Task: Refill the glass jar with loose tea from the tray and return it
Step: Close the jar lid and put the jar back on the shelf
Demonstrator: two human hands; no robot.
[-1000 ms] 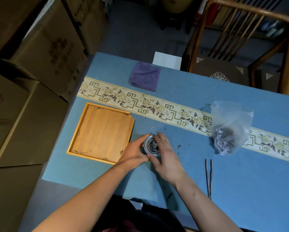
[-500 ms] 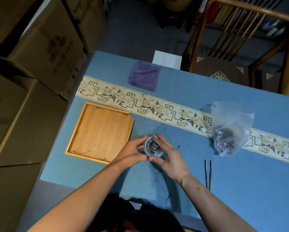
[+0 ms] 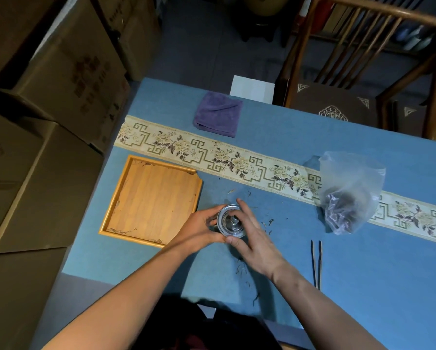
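Both hands are closing around the glass jar point(image 3: 230, 221), which is standing on the blue table cloth point(image 3: 363, 274) just to the right of the wooden tray point(image 3: 151, 198). With my left hand point(image 3: 199, 229) I am wrapping the side of the jar, fingers curled on the glass, and with my right hand point(image 3: 256, 238) I am gripping the lid point(image 3: 231, 219) between thumb and fingers from the other side, so neither hand is free. I am judging that the lid is sitting on the jar now, and that I am seating or tightening it, but I cannot tell if it is fully closed. The tray is looking almost bare; only thin crumbs of loose tea point(image 3: 121, 232) are lying along its near edge and corners, so I believe the filling part is done. How much tea is inside the jar I cannot see, because the lid and my fingers are covering it. Some stray leaves point(image 3: 240, 267) are lying on the cloth near my right wrist. What is remaining, as I judge it, is to finish the lid and bring the jar back to its place. A clear plastic bag point(image 3: 348, 195) with dark tea at its bottom is standing well apart on the right, and dark tweezers point(image 3: 316, 263) are lying beside my right forearm.
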